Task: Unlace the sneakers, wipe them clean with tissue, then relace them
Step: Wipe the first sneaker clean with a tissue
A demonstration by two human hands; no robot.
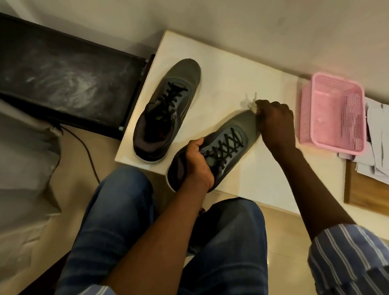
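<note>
Left hand (196, 163) grasping near sneaker (214, 150) at collar; right hand (276, 120) pinching tissue (253, 104) against toe. Laces (226, 148) not removed: risk of missed dirt beneath. Heel overhanging tabletop (271, 164): likely drop if grasp slackens.

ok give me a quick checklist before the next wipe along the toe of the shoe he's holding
1. Shoe steadied: ok, the left hand has a grip on the near shoe at its collar.
2. Tissue in hand: ok, the right hand pinches the tissue at the toe.
3. Laces off before wiping: not ok, both the near shoe and the far shoe are laced.
4. Shoe supported: ok, it rests on the white table, heel over the edge.
5. Tissue clean enough: cannot tell, too blurred.
6. Room to wipe: ok, the pink basket stands apart to the right.
</note>
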